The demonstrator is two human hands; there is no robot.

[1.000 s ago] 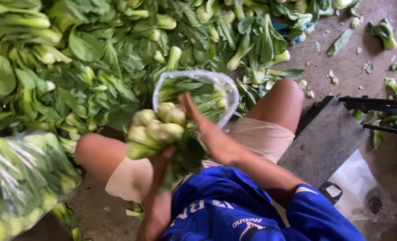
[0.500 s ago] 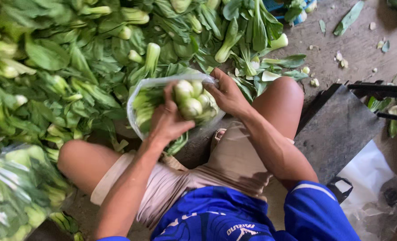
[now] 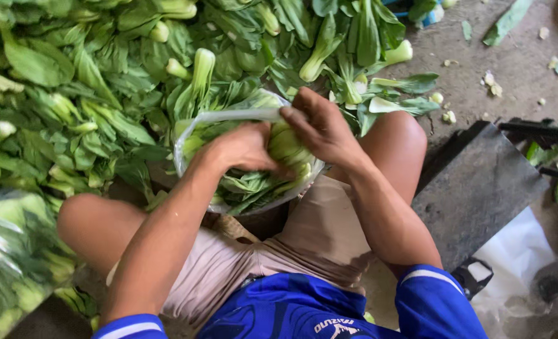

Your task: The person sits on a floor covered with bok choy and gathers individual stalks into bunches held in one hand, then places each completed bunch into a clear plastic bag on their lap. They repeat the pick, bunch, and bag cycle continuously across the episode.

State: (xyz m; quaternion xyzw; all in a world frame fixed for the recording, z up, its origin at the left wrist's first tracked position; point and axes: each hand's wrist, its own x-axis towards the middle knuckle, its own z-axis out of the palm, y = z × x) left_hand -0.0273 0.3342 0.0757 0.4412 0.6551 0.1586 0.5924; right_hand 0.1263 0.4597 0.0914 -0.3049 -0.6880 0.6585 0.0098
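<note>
A clear plastic bag (image 3: 194, 129) stands open between my knees, partly filled with green bok choy. My left hand (image 3: 241, 147) is inside the bag's mouth, pressing a bunch of bok choy (image 3: 288, 147) down into it. My right hand (image 3: 319, 125) grips the same bunch from the right at the bag's rim. The pale stem ends face up between both hands.
A large heap of loose bok choy (image 3: 103, 75) covers the ground ahead and to the left. A filled clear bag of greens (image 3: 12, 257) lies at lower left. A dark flat board (image 3: 479, 188) sits right of my knee, with leaf scraps on the concrete floor (image 3: 517, 63).
The bunch was held up in front of me, then carried forward and pushed down into the open bag. Both hands now sit at the bag's mouth.
</note>
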